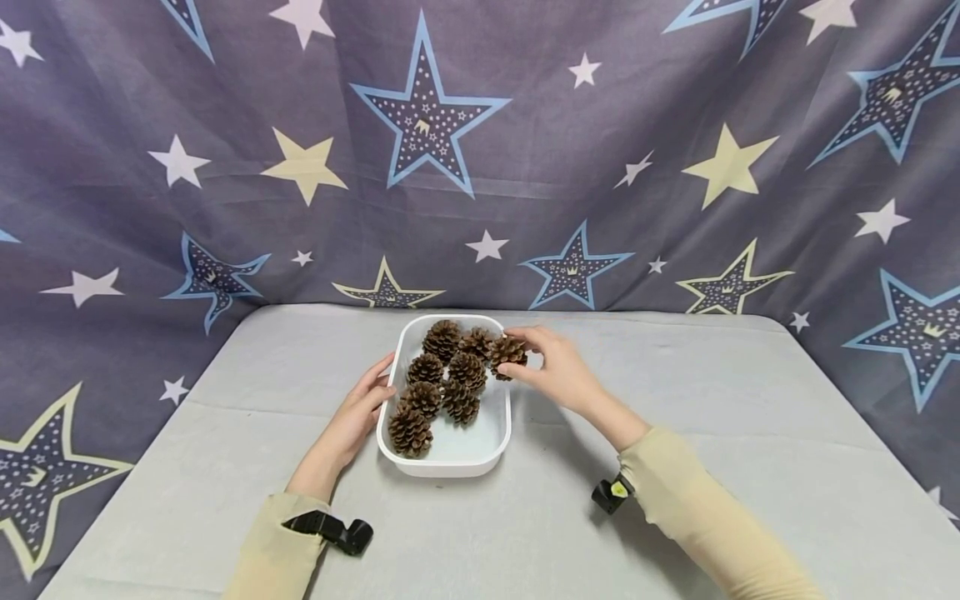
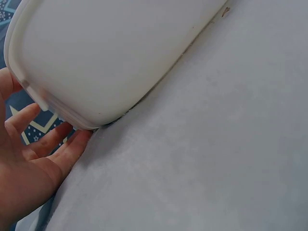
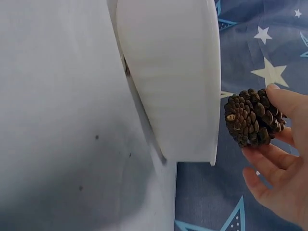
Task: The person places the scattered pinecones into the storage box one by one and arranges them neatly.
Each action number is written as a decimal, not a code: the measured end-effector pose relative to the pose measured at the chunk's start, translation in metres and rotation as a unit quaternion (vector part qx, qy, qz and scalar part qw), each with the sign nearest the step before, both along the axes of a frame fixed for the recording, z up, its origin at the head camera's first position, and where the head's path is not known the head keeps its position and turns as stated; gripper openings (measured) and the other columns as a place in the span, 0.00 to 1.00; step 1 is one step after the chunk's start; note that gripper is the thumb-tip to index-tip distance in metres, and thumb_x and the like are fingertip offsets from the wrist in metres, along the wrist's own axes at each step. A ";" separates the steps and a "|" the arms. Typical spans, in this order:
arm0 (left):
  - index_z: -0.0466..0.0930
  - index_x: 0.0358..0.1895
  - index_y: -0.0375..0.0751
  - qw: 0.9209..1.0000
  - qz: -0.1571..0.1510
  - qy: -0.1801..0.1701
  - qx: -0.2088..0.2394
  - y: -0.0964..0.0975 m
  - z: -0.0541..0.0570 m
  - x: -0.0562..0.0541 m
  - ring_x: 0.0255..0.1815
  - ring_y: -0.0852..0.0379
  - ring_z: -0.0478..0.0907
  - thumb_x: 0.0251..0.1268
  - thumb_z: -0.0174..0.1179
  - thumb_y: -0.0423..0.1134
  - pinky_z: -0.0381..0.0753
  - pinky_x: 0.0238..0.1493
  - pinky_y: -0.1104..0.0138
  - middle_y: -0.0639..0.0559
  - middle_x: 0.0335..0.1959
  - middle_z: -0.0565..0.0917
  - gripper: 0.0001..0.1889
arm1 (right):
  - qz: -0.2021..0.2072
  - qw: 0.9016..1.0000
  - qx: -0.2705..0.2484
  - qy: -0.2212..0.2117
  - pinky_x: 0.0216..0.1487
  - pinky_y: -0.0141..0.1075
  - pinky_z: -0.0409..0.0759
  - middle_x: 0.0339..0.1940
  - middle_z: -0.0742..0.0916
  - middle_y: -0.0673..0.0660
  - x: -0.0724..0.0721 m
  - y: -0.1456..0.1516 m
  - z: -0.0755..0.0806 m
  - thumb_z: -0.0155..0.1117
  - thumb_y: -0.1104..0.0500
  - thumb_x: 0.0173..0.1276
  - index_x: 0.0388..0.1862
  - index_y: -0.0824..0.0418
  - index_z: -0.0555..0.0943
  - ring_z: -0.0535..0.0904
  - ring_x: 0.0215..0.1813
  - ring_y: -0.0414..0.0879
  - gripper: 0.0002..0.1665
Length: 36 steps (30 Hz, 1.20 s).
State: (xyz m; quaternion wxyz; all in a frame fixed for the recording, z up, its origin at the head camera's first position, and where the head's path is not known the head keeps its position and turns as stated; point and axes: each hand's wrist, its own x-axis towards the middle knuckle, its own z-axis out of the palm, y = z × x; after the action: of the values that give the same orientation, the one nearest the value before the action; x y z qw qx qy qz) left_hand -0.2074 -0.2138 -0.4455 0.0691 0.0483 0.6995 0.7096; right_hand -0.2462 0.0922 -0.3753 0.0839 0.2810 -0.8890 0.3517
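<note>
A white rectangular tub (image 1: 450, 468) stands on the table, with several brown pine cones (image 1: 423, 400) inside, mostly toward its left and far parts. My left hand (image 1: 358, 414) holds the tub's left side, the thumb at the rim and the fingers against the outer wall. In the left wrist view those fingers (image 2: 67, 149) touch the wall under the rim. Over the tub's far right rim, my right hand (image 1: 558, 367) pinches one pine cone (image 3: 252, 118) between thumb and fingers. The right wrist view shows this cone held above rim level, apart from the wall.
A pale grey cloth covers the table (image 1: 675, 400). Behind it hangs a dark curtain (image 1: 525, 167) printed with stars. A black wrist camera (image 1: 341, 533) sits on the left sleeve, another camera (image 1: 611, 493) on the right.
</note>
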 end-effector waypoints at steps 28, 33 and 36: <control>0.50 0.71 0.56 1.000 0.002 0.004 -0.009 -0.002 -0.004 0.000 0.56 0.56 0.66 0.66 0.45 0.37 0.70 0.52 0.72 0.39 0.63 0.62 0.30 | 0.084 0.995 0.057 -0.025 0.60 0.43 0.68 0.58 0.78 0.51 0.035 -0.033 -0.012 0.61 0.40 0.56 0.61 0.55 0.71 0.72 0.58 0.46 0.36; 0.49 0.71 0.55 1.000 -0.001 0.007 -0.009 -0.001 -0.004 -0.001 0.55 0.56 0.66 0.66 0.44 0.37 0.70 0.52 0.73 0.38 0.63 0.61 0.30 | 0.094 0.994 0.058 -0.025 0.61 0.41 0.67 0.57 0.78 0.51 0.040 -0.036 -0.011 0.62 0.40 0.55 0.60 0.55 0.71 0.72 0.59 0.45 0.36; 0.49 0.71 0.54 1.000 -0.003 0.007 -0.010 0.000 -0.004 -0.001 0.56 0.55 0.65 0.67 0.44 0.37 0.70 0.52 0.73 0.37 0.63 0.61 0.30 | 0.102 0.993 0.061 -0.023 0.61 0.40 0.68 0.57 0.79 0.51 0.042 -0.037 -0.011 0.63 0.40 0.55 0.59 0.56 0.72 0.73 0.58 0.44 0.36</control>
State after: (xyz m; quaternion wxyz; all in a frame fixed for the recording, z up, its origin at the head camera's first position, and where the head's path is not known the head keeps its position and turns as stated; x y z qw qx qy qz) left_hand -0.2087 -0.2142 -0.4492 0.0665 0.0547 0.7068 0.7022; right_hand -0.2043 0.0547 -0.3866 0.0103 0.3666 -0.8772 0.3099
